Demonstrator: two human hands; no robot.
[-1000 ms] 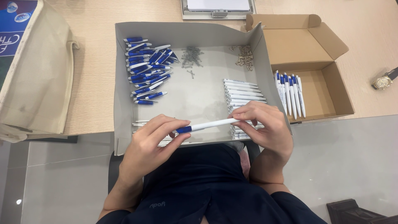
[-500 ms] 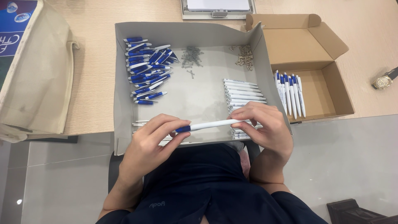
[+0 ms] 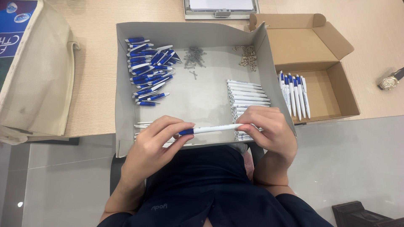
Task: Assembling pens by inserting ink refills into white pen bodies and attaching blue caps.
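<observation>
A white pen with a blue end lies level between my two hands, over the near edge of a grey cardboard tray. My left hand pinches its blue end; my right hand grips its white end. In the tray lie a heap of blue pen parts at the left, small metal springs at the back, tiny pale pieces at the back right, and white pen barrels stacked just beyond my right hand. Thin refills lie beside my left hand.
An open brown cardboard box at the right holds several finished white and blue pens. A beige cloth bag lies at the left. A wristwatch rests at the far right, and a clipboard lies behind the tray.
</observation>
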